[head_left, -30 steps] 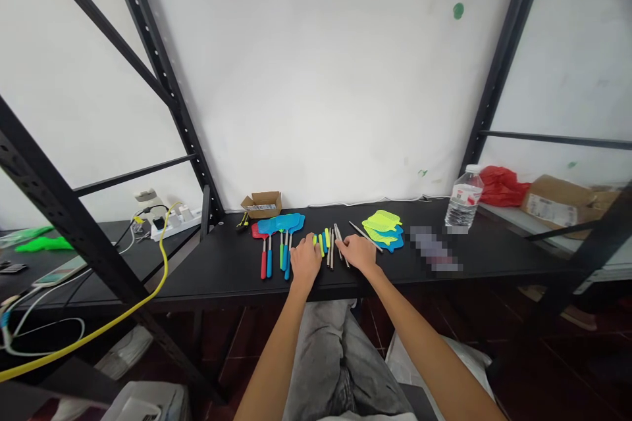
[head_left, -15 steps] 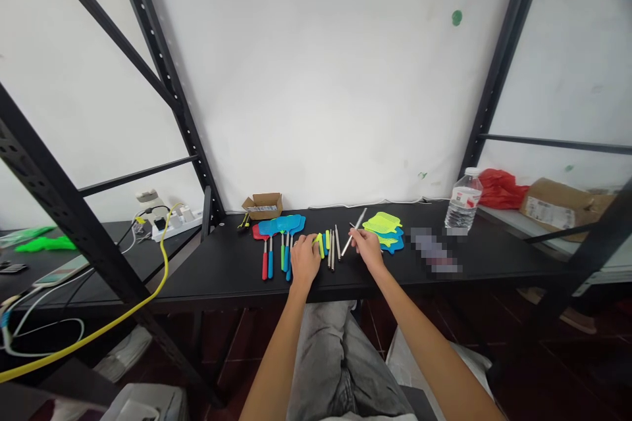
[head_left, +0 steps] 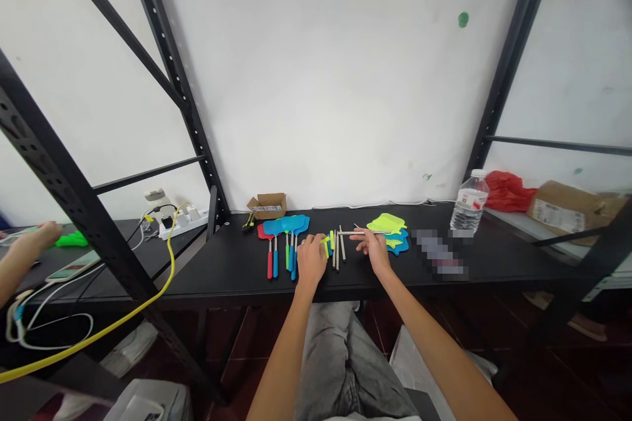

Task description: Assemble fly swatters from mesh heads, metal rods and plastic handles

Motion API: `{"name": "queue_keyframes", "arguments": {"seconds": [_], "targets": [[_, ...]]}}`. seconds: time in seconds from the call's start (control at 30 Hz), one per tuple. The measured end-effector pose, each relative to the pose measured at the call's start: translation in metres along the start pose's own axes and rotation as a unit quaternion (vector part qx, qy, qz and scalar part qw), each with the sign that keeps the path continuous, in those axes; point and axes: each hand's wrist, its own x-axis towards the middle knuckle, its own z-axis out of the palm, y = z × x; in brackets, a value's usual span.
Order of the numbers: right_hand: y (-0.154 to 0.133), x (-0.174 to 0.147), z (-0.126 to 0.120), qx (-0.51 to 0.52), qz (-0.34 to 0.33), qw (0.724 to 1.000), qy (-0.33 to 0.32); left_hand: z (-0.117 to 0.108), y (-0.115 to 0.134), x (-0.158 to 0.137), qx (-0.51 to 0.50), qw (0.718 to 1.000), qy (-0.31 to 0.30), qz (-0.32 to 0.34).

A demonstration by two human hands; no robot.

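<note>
My left hand (head_left: 312, 258) is closed on a short yellow-green handle (head_left: 325, 239), its fingers wrapped over one end. In my right hand (head_left: 374, 250) a thin silver metal rod (head_left: 348, 233) lies almost level, its left end pointing toward the handle; the two are apart. Several loose silver rods (head_left: 336, 253) lie side by side on the black table between my hands, beside more short coloured handles (head_left: 332, 240) partly hidden by my left hand. Beyond my right hand is a pile of yellow-green and blue fly-swatter heads (head_left: 388, 222).
Whole fly swatters (head_left: 275, 256) with red, blue and green handles lie left of my left hand. A small open cardboard box (head_left: 268, 205) stands behind them. At right is a water bottle (head_left: 469, 204). Another person's hand (head_left: 44, 237) is at far left, past a yellow cable (head_left: 168, 263).
My right hand has turned the rod from steeply slanted to nearly level. My left fingers have lifted and tilted a yellow-green handle. Another person's arm has entered at far left.
</note>
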Motion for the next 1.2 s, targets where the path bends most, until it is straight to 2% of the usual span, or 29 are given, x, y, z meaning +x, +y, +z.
{"name": "queue_keyframes", "arguments": {"seconds": [0.1,0.4,1.2], "targets": [[0.001,-0.0012,0.0006,-0.017,-0.004,1.0,-0.013,0.0011,-0.0004,-0.0005,0.007,1.0,0.004,-0.005],[0.0022,-0.0012,0.0009,0.018,-0.012,0.999,-0.038,0.003,-0.0018,-0.0016,0.004,1.0,0.007,0.004],[0.0035,-0.0009,0.001,0.031,-0.018,0.996,-0.083,0.0084,-0.0053,-0.0014,-0.039,0.997,0.027,0.056]]}}
